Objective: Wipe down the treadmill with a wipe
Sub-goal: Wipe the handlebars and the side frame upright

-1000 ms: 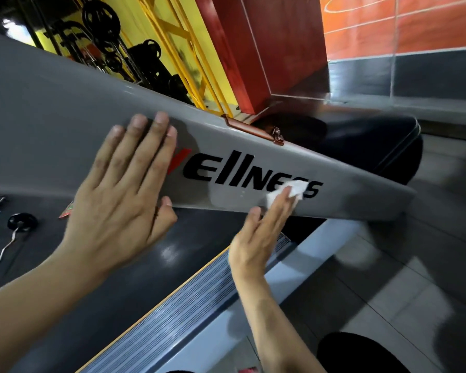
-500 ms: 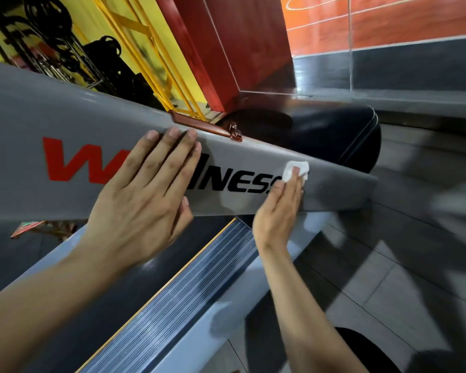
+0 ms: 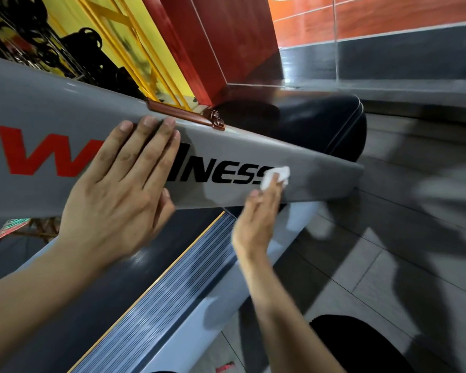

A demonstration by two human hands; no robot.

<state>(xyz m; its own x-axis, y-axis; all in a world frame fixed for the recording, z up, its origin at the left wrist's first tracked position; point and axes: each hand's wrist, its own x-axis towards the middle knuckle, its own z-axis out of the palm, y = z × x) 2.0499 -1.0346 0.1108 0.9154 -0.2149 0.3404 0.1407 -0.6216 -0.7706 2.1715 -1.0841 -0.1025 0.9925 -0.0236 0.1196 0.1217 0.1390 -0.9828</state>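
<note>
Both hands are on the grey side panel (image 3: 320, 168) of the treadmill. The right hand (image 3: 256, 224) reaches up from about 6 o'clock and presses a small white wipe (image 3: 276, 176) against the panel with its fingertips; the fingers are mostly straight but blurred, so I cannot tell if they pinch the wipe or only push it flat. The wipe sits at the end of the printed word, touching its last letter, near the centre of the view and slightly toward 3 o'clock. The left hand (image 3: 119, 195) lies flat and released on the same panel at about 9 o'clock from the wipe, fingers straight and close together, thumb under the lower edge of the panel. It holds nothing.

On the panel there is large writing: a red "W" (image 3: 35, 152) at 9 o'clock, then black slanted letters "NESS" (image 3: 226, 173); the letters between are covered by the left hand.

Below the panel, toward 7 o'clock, run the dark belt (image 3: 73, 313) and a ribbed grey side rail (image 3: 167, 297) with a thin yellow line along it. A black motor cover (image 3: 320, 125) sits at 1 o'clock behind the panel. Farther out are a red column (image 3: 221, 44) at 12 o'clock, a yellow frame (image 3: 145, 49) with dark gym machines at 11 o'clock, and a grey tiled floor (image 3: 388, 278) at 4 o'clock.
</note>
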